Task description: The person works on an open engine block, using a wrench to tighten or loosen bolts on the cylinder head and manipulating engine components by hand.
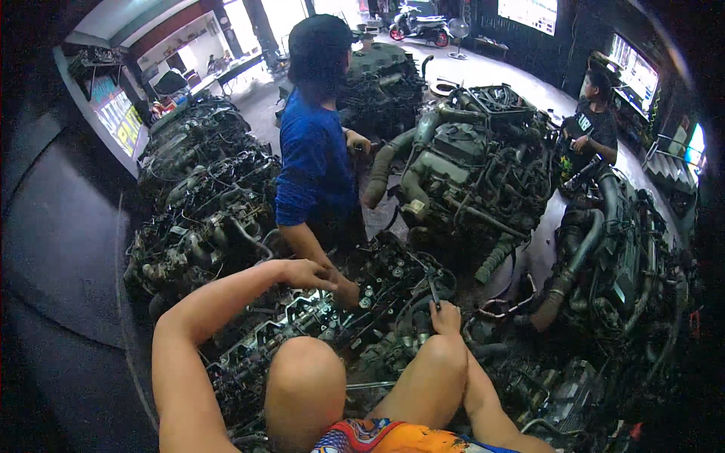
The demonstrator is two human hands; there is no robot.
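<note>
My left hand (308, 274) hangs over the opened engine (283, 321) with its fingers stretched out and nothing visible in them. Its fingertips overlap the forearm of a co-worker (313, 158) in a blue top, whose hand (347, 293) reaches down to the engine; whether we touch I cannot tell. At the engine's right side, just beyond my knee, my right hand (446, 317) is closed round a slim hand tool (433, 291) with a dark handle and a metallic shaft. The tool stands nearly upright, and its exact kind is too small to make out.
Greasy engines crowd around: a row at the left (204, 181), a large one (468, 162) with thick pipes ahead, another (615, 249) at the right. A second person (589, 136) stands far right. A motor scooter (419, 26) and a fan (458, 30) stand at the back.
</note>
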